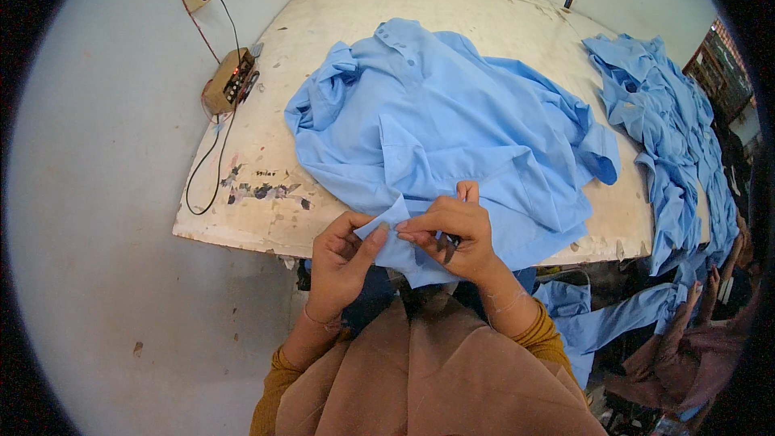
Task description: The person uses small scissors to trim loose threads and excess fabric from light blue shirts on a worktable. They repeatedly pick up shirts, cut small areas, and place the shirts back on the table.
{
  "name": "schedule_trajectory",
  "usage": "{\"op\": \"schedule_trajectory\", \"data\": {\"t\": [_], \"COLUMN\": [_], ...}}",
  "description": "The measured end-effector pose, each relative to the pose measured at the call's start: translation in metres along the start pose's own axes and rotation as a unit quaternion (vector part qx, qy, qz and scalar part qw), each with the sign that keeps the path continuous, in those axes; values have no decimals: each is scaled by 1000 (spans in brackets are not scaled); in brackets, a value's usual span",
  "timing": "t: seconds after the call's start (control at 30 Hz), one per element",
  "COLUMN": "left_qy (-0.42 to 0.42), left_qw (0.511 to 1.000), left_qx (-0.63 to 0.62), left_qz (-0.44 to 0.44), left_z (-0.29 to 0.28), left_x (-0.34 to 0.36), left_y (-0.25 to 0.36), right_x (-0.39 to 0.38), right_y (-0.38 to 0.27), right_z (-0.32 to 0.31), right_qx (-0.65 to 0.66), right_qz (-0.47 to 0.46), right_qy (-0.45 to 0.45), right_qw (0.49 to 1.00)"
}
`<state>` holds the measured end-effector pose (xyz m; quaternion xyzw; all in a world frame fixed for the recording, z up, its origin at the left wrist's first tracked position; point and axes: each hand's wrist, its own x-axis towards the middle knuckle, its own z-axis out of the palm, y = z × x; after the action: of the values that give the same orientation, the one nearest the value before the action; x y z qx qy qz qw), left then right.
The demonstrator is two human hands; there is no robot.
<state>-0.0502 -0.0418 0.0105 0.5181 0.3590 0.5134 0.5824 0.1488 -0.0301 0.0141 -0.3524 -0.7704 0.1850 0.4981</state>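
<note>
A light blue button-up shirt (pixel 452 113) lies spread and rumpled on the table, its buttoned placket toward the far side. My left hand (pixel 345 258) pinches a folded corner of its near edge between thumb and fingers, lifted at the table's front. My right hand (pixel 456 230) is closed beside it, thumb and index fingertips together at the fabric close to the left thumb. Tucked under the right hand's curled fingers is a small dark tool (pixel 449 247), mostly hidden; its kind I cannot make out.
The pale worn table (pixel 323 12) has a curved-looking front edge. More blue garments (pixel 654 113) are heaped at the right, hanging over the edge. A brown box with a cable (pixel 228 85) stands at the left edge. Another person's arms (pixel 698 299) reach in at the lower right.
</note>
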Motion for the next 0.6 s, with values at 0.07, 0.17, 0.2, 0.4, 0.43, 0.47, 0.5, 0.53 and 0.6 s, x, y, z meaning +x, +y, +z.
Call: {"op": "schedule_trajectory", "data": {"t": [0.07, 0.17, 0.2, 0.4, 0.43, 0.47, 0.5, 0.53, 0.6], "left_qy": [6, 17, 21, 30, 30, 31, 33, 35, 31], "left_qw": [1000, 1000, 1000, 998, 997, 997, 997, 998, 997], "left_qx": [2, 5, 12, 55, 62, 57, 53, 50, 52], "left_qz": [2, 14, 13, 28, 35, 35, 35, 35, 38], "left_z": [1, 1, 3, 6, 7, 8, 9, 9, 9], "left_x": [0, -1, -3, -10, -10, -10, -11, -11, -11], "left_y": [-1, -5, -2, 2, 3, 2, 1, 0, 0], "right_x": [-3, -10, -14, -17, -19, -20, -20, -20, -19], "right_y": [2, -3, -4, -18, -18, -19, -19, -19, -22], "right_z": [-3, -9, -12, -18, -16, -16, -17, -17, -17], "right_qx": [0, 230, 213, -177, -225, -273, -248, -224, -182], "right_qz": [-1, 34, 47, 44, 16, -13, -18, -22, -26], "right_qy": [-26, -85, -66, 1, 13, 24, 17, 9, -2], "right_qw": [1000, 969, 974, 983, 974, 962, 968, 974, 983]}}
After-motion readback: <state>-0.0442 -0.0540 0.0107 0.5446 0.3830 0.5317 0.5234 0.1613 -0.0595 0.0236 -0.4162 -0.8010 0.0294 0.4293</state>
